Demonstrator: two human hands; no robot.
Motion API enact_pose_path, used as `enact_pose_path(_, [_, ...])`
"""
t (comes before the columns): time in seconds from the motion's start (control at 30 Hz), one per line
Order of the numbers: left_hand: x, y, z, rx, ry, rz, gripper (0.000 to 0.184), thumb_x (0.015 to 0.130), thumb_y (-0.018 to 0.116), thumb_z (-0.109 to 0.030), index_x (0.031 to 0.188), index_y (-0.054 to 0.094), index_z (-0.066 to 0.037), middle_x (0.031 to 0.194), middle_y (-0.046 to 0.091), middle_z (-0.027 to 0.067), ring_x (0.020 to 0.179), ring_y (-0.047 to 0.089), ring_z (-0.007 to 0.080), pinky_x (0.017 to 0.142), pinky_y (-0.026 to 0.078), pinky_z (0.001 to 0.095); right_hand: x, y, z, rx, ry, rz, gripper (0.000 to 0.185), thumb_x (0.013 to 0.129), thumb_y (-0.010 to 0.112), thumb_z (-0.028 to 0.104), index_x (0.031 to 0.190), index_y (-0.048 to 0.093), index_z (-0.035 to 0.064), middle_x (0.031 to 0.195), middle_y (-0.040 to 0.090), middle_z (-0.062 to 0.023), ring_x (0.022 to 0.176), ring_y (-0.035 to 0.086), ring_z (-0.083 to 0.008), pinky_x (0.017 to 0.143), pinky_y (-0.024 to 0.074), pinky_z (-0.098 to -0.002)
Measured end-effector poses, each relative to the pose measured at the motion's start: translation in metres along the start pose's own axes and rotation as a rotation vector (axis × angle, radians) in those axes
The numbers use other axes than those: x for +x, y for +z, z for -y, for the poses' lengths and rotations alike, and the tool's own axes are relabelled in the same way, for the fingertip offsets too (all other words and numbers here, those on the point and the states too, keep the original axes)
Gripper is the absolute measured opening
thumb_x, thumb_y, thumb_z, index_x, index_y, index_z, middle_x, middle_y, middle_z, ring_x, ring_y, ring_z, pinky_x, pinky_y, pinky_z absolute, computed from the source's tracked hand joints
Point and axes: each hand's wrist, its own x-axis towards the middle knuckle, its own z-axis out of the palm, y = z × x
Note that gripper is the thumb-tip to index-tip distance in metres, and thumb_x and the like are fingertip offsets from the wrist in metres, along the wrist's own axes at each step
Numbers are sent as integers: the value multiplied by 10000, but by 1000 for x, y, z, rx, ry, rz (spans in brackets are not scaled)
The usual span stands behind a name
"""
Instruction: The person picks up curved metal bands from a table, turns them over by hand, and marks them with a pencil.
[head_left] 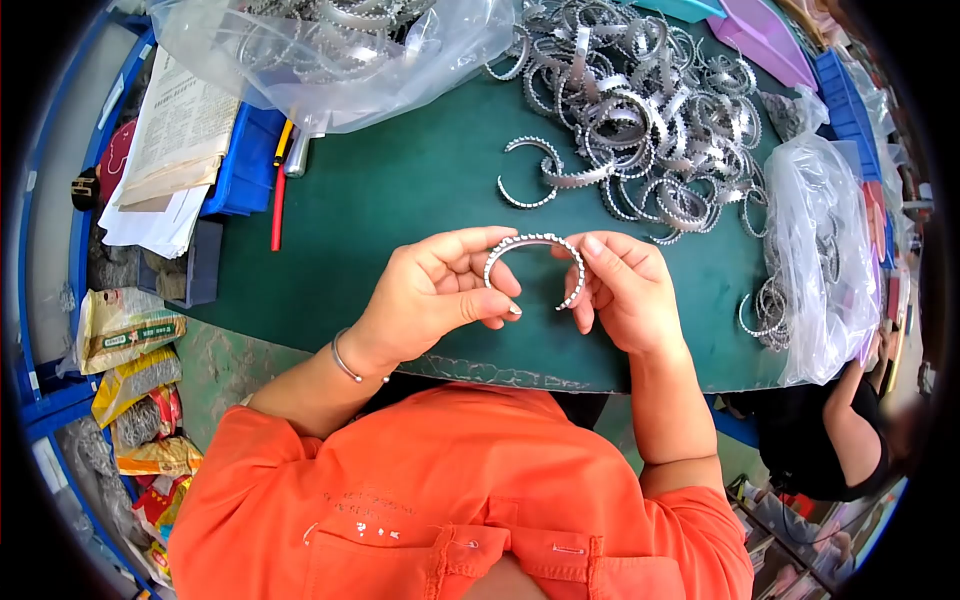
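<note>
A curved, open metal band (537,239) with a toothed edge is held up between both hands, above the front part of the green table. My left hand (447,285) pinches its left side between thumb and fingers. On the other side, my right hand (622,285) grips the band with thumb and fingers near its right end. Beyond the hands lies a tangled heap of similar metal bands (640,120), with a few loose ones (528,190) at its near left edge.
The green table (340,240) carries a plastic bag of bands (350,60), a clear bag (820,250) at right, a red pen (278,210), a blue bin (250,160) with papers (180,120), and a purple tray (765,40). A co-worker (825,430) is at the lower right.
</note>
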Motion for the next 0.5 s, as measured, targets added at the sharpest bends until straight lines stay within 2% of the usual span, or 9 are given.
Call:
enact_pose_path(0.33, [0, -2, 0, -82, -22, -42, 483, 781, 608, 34, 1234, 441, 46, 885, 585, 104, 741, 626, 172, 625, 529, 246, 1, 0, -2, 31, 15, 35, 299, 937, 442, 218, 1005, 574, -43, 628, 599, -95, 429, 531, -121, 409, 421, -196])
enact_pose_path(0.43, [0, -2, 0, -83, -17, -26, 506, 773, 605, 53, 1247, 427, 43, 914, 579, 108, 763, 624, 174, 654, 531, 253, 0, 2, 0, 44, 8, 31, 266, 916, 493, 202, 1006, 564, -38, 633, 602, -97, 439, 537, -118, 409, 423, -197])
enact_pose_path(0.5, [1, -2, 2, -75, -3, -12, 521, 769, 602, 64, 1256, 418, 41, 931, 575, 111, 779, 623, 176, 671, 531, 258, -1, 3, -1, -55, 1, -23, 234, 882, 556, 171, 995, 562, -34, 637, 602, -97, 449, 543, -117, 412, 425, -198])
